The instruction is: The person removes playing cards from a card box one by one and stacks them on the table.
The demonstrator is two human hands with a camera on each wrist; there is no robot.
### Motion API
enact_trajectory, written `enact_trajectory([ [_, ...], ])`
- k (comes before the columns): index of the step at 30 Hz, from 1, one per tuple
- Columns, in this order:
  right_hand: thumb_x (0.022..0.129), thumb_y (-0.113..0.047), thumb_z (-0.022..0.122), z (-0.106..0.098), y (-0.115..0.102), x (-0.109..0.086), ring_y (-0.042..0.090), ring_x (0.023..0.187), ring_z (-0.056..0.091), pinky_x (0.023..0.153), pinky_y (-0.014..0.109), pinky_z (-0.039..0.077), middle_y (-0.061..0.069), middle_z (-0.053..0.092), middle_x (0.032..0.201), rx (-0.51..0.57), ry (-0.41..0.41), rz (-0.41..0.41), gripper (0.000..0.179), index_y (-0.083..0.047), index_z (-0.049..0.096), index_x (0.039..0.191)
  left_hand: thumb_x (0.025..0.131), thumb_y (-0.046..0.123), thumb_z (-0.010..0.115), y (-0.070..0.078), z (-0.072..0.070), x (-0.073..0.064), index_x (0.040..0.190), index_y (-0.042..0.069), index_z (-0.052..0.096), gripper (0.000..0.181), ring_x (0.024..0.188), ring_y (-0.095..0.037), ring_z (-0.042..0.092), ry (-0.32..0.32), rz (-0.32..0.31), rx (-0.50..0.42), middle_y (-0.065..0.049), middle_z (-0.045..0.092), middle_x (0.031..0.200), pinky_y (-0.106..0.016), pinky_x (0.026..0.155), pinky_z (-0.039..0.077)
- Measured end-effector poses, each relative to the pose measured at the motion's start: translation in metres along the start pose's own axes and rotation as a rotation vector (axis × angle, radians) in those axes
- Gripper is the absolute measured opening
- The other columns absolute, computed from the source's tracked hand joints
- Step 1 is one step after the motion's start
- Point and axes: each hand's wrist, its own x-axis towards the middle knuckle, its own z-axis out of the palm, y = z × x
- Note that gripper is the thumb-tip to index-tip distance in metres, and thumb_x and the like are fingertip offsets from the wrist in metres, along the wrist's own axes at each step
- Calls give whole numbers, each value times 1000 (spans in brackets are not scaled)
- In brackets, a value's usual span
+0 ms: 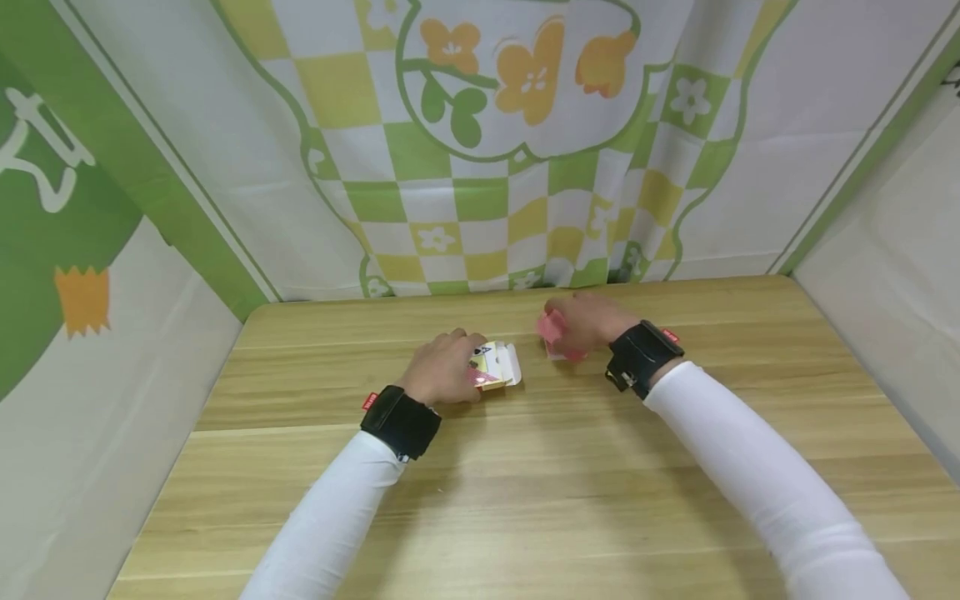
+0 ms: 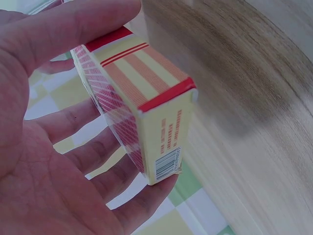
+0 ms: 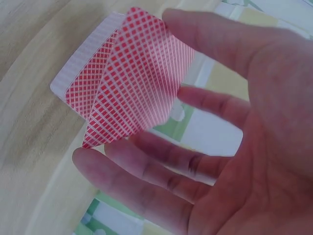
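Head view, far side of the wooden bench [image 1: 480,525]: both hands are busy, a gap betw. them. L hand [image 1: 444,367] has a card box [image 1: 491,367] pinched, thumb along one narrow side, fingers on the opp. one; its white end flap [image 1: 513,364] sticks out open twd the R hand [image 1: 588,321]. Can't tell if the box touches the bench. Left-wrist view shows a red-&-cream striped side + a barcode [image 2: 167,164] on the end. R hand holds a red-backed card [image 3: 139,73] betw. thumb & fingertips, tilted askew over a stack of similar cards [image 3: 90,73] nr the bench's far edge. Black straps [image 1: 401,422] on wrists, white sleeves [image 1: 330,517]. Behind hangs a checked curtain [image 1: 480,200] w/ orange flowers.
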Motion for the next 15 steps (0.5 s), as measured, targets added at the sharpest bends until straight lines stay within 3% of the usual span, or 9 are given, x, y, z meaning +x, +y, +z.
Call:
enact_trajectory([
  [5,73,-39,68,0,-1,6,24,88,53,72,36,42,7,57,101,72,38,86,60,-11,49,122,56,26,76,0,-1,0,126,15,53,75,89,-19,51,-1,-1,-1,-2,54,103,-37,71,43],
  [10,76,-41,66,0,-4,9,31,106,52,83,42,41,11,55,118,107,45,142,66,-9,44,129,56,25,76,0,-1,0,126,14,53,74,87,-18,51,-1,0,-8,-2,54,102,-37,69,43],
  [15,76,-42,65,0,-6,11,38,113,47,86,46,40,12,54,121,124,56,189,66,-7,45,128,56,25,76,0,-1,0,126,14,53,75,88,-18,51,-3,3,-10,-2,54,102,-37,70,43],
])
